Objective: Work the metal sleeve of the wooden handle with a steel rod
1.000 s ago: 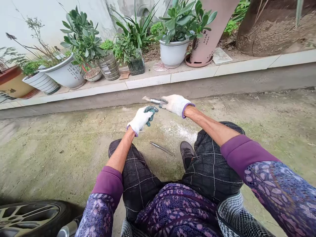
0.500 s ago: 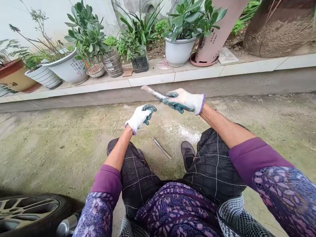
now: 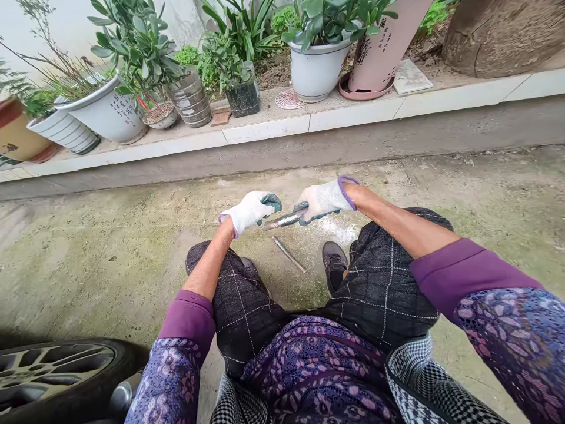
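Held rod; powder, perhaps, near shoe.

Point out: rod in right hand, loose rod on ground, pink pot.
Held rod (image 3: 283, 220): head view, middle of its exposed part.
Loose rod (image 3: 288, 254): head view, middle of its length.
Pink pot (image 3: 383, 50): head view, front wall.

A silvery held rod slants above another rod on the ground.

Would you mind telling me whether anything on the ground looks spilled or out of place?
Yes: a white, powdery-looking patch lies on the ground just beyond the right shoe, standing out against the dull greenish surface. A thin rod also lies loose between that shoe and the left shoe.
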The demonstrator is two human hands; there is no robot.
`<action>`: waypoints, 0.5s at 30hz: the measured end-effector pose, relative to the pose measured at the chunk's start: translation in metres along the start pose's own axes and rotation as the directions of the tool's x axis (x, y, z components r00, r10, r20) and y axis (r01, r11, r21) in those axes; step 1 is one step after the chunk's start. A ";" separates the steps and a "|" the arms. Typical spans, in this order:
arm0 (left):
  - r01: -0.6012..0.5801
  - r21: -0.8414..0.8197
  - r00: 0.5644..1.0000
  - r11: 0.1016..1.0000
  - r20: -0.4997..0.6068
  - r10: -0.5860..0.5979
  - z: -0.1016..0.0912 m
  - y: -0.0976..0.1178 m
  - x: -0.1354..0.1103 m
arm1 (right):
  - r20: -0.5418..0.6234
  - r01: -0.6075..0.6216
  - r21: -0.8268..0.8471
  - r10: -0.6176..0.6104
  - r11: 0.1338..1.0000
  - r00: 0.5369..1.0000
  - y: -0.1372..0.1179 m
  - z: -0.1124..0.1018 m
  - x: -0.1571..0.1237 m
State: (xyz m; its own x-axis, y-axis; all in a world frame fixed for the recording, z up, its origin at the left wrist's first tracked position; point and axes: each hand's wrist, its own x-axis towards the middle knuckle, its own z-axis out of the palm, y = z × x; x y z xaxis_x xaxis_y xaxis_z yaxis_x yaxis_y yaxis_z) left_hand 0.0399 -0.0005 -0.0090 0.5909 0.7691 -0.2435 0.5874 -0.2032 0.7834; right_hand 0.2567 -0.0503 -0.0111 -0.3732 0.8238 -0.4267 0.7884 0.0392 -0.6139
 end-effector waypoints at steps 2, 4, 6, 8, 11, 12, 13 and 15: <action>0.017 0.014 0.999 1.000 -0.028 -0.016 0.003 -0.003 0.004 | -0.087 -0.078 -0.084 0.071 0.993 0.994 -0.002 0.004 0.012; 0.021 0.021 0.998 1.000 -0.060 -0.020 0.005 -0.005 0.008 | -0.139 -0.116 -0.128 0.098 0.985 0.985 -0.004 0.001 0.021; 0.020 -0.020 0.993 1.000 -0.113 -0.022 0.007 -0.005 0.011 | -0.248 -0.164 -0.204 0.111 0.965 0.962 -0.003 -0.007 0.026; 0.000 -0.105 0.988 0.994 -0.154 -0.016 0.006 -0.003 0.011 | -0.376 -0.210 -0.266 0.099 0.941 0.921 -0.002 -0.017 0.028; -0.029 -0.226 0.986 0.974 -0.164 -0.009 0.003 0.002 0.008 | -0.467 -0.185 -0.241 0.054 0.953 0.882 -0.002 -0.028 0.027; -0.032 -0.257 0.987 0.966 -0.163 -0.010 0.001 0.004 0.007 | -0.478 -0.162 -0.216 0.041 0.963 0.877 -0.003 -0.031 0.027; -0.035 -0.288 0.987 0.957 -0.160 -0.012 -0.001 0.006 0.005 | -0.494 -0.141 -0.195 0.027 0.971 0.869 -0.005 -0.033 0.027; -0.053 -0.345 0.987 0.937 -0.163 -0.004 -0.005 0.009 0.002 | -0.558 -0.119 -0.155 0.013 0.981 0.830 -0.007 -0.036 0.029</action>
State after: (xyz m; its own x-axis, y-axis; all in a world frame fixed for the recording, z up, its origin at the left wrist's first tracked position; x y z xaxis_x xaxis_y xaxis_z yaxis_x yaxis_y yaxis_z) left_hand 0.0437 0.0023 -0.0001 0.4904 0.8584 -0.1504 0.3281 -0.0219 0.9444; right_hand 0.2583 -0.0059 0.0048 -0.0267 0.9996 0.0091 0.8933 0.0279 -0.4486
